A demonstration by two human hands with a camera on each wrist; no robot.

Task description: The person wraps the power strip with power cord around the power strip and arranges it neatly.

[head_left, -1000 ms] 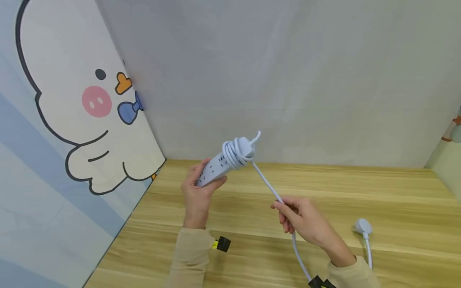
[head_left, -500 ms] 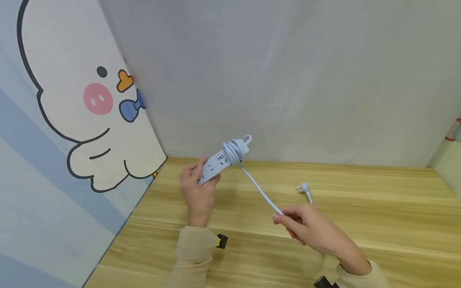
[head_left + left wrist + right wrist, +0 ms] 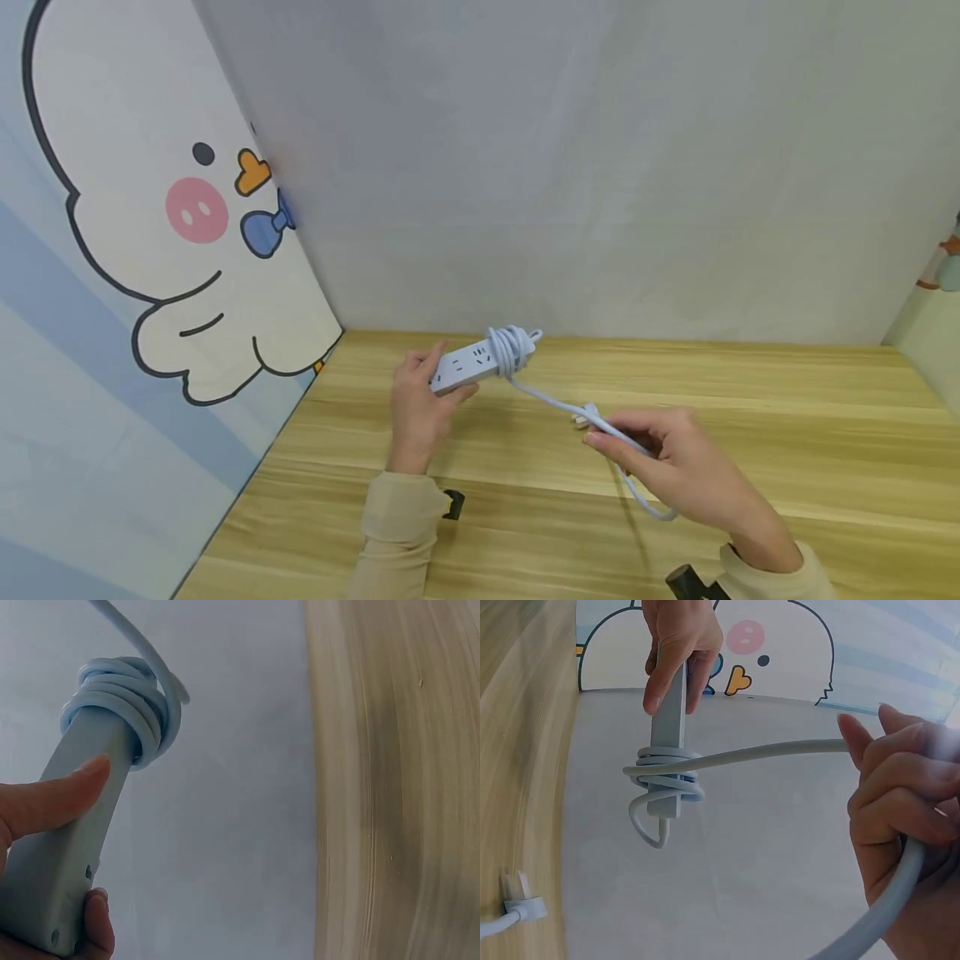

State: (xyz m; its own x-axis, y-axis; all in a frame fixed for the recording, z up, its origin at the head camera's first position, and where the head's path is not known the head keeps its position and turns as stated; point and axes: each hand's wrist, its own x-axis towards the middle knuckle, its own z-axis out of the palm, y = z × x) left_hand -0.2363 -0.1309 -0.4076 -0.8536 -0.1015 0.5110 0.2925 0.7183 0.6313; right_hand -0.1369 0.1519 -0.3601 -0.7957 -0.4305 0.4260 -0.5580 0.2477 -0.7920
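You get no readable text, brand or number in any of the three views; on the power strip (image 3: 463, 367) you can make out socket slots, nothing legible as lettering; the plug (image 3: 526, 908) is too small and blurred for you to read any marking; the yellow patch (image 3: 449, 505) on the black piece (image 3: 457, 505) by the left sleeve (image 3: 399, 510) is too small to read; the wall cartoon (image 3: 120, 183) gives you drawn shapes, no words.
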